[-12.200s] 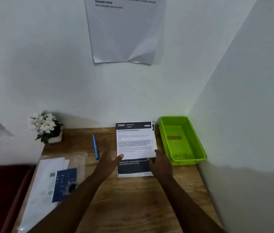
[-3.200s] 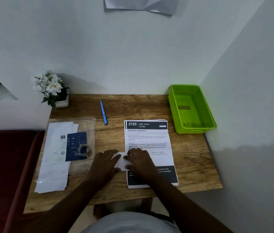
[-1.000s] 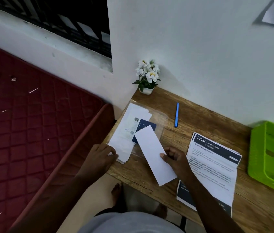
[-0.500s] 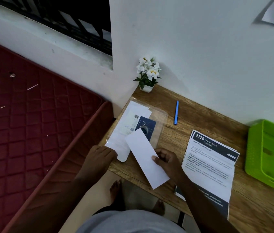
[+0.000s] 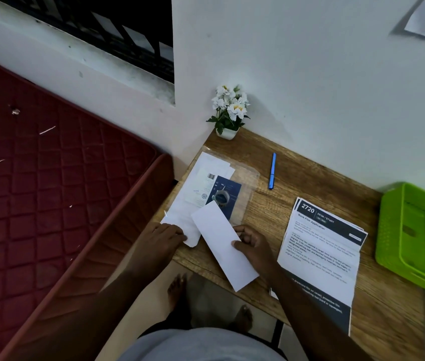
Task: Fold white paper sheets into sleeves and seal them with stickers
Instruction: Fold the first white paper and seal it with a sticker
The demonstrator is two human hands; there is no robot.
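A folded white paper sleeve (image 5: 222,246) lies slanted over the near edge of the wooden desk (image 5: 297,183). My right hand (image 5: 251,246) pinches its right long edge with thumb and curled fingers. My left hand (image 5: 163,239) grips the near corner of a clear plastic packet (image 5: 206,188) holding white sheets, a dark blue card and a small roll. The sleeve's upper end overlaps that packet. A stack of printed sheets (image 5: 322,256) headed 2720 lies to the right of my right hand.
A blue pen (image 5: 272,171) lies further back on the desk. A small pot of white flowers (image 5: 229,113) stands in the back left corner. A green plastic basket (image 5: 417,235) sits at the right edge. A red mattress (image 5: 49,191) adjoins the desk's left side.
The view has turned from straight ahead toward the desk's left side. The sheet went from being creased on the stack to a folded sleeve carried left; my left hand took the packet's corner.
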